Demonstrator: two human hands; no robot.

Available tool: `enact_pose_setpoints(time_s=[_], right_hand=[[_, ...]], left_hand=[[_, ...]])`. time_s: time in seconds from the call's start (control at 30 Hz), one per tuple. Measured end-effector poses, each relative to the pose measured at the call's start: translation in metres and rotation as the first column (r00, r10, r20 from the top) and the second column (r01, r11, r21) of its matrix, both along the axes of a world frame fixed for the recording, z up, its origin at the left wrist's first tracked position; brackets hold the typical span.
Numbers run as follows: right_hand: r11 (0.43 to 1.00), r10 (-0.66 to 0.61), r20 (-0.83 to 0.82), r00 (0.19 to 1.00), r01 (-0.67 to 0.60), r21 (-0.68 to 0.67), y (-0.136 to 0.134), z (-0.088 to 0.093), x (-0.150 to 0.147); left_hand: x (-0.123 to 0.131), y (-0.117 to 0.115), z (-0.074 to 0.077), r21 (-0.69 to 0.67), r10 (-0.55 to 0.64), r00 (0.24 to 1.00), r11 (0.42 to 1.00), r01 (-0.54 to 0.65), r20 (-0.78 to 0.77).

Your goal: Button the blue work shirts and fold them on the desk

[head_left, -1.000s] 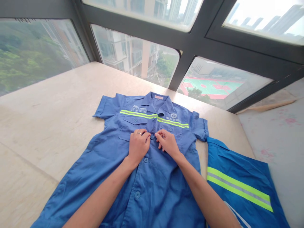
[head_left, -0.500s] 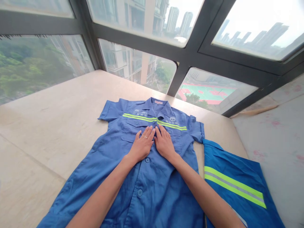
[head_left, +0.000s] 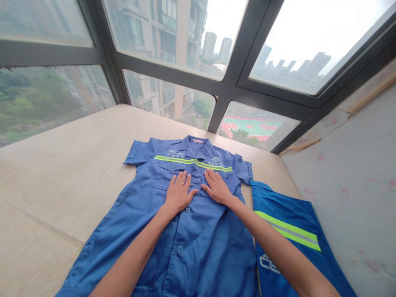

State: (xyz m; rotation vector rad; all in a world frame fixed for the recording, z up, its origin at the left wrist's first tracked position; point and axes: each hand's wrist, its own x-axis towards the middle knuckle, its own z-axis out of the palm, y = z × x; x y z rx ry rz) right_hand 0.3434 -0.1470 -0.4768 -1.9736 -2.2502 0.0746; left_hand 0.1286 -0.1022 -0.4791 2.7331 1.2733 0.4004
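A blue short-sleeved work shirt [head_left: 145, 222] lies front up and buttoned, its collar pointing toward the window. Yellow-green reflective stripes and white printing cross its chest. My left hand [head_left: 178, 192] rests flat on the shirt just below the left-side pocket flap, fingers spread, a ring on one finger. On the other side of the button line, my right hand [head_left: 217, 186] presses flat over the right pocket area with its thumb out. Neither hand grips the cloth. My forearms cover parts of the lower shirt.
A folded blue garment [head_left: 297, 218] with a reflective band lies to the right, partly under my right forearm. The pale stone ledge [head_left: 62, 173] meets dark window frames [head_left: 167, 76] at the back. A patterned wall [head_left: 349, 177] stands on the right.
My hands have moved apart, from close together at the button line out onto either side of the chest. The view has tilted up and shifted a little to the right.
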Motion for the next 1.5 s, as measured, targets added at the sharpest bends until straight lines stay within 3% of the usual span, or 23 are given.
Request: enact_pose_setpoints(time_s=[0.17, 0.27, 0.37, 0.5, 0.6, 0.8, 1.13, 1.33, 1.5], right_hand=[[0.998, 0.056, 0.012, 0.998, -0.056, -0.009, 0.004, 0.006, 0.008], [0.998, 0.063, -0.006, 0.998, -0.063, -0.019, 0.015, 0.016, 0.013], [0.999, -0.009, -0.102, 0.995, 0.004, -0.047, 0.033, 0.028, 0.013], [1.000, 0.012, -0.201, 0.979, -0.008, 0.021, 0.057, 0.038, 0.002], [0.993, 0.099, -0.091, 0.991, -0.092, 0.073, 0.072, 0.039, -0.009], [0.990, 0.141, 0.094, 0.986, -0.141, -0.013, 0.093, 0.038, -0.009], [0.953, 0.298, 0.011, 0.954, -0.298, 0.043, 0.098, 0.035, 0.006], [0.947, 0.290, 0.002, 0.957, -0.287, 0.144, 0.103, 0.035, 0.011], [0.923, 0.315, 0.010, 0.949, -0.309, 0.227, 0.105, 0.025, 0.008]], left_hand=[[0.004, 0.013, 0.018, -0.025, 0.018, 0.999, 1.000, -0.018, 0.027], [0.015, 0.034, 0.032, -0.093, 0.125, 0.991, 0.988, -0.121, 0.038], [0.029, 0.058, 0.037, -0.174, 0.203, 0.977, 0.967, -0.188, 0.071], [0.045, 0.080, 0.033, -0.213, 0.169, 0.981, 0.966, -0.147, 0.092], [0.051, 0.085, 0.030, -0.228, 0.179, 0.978, 0.962, -0.150, 0.111], [0.052, 0.089, 0.023, -0.271, 0.213, 0.959, 0.950, -0.158, 0.188], [0.053, 0.098, 0.023, -0.373, 0.272, 0.919, 0.915, -0.156, 0.284], [0.053, 0.102, 0.023, -0.468, 0.297, 0.872, 0.879, -0.091, 0.388], [0.055, 0.099, 0.025, -0.519, 0.345, 0.842, 0.850, -0.092, 0.415]])
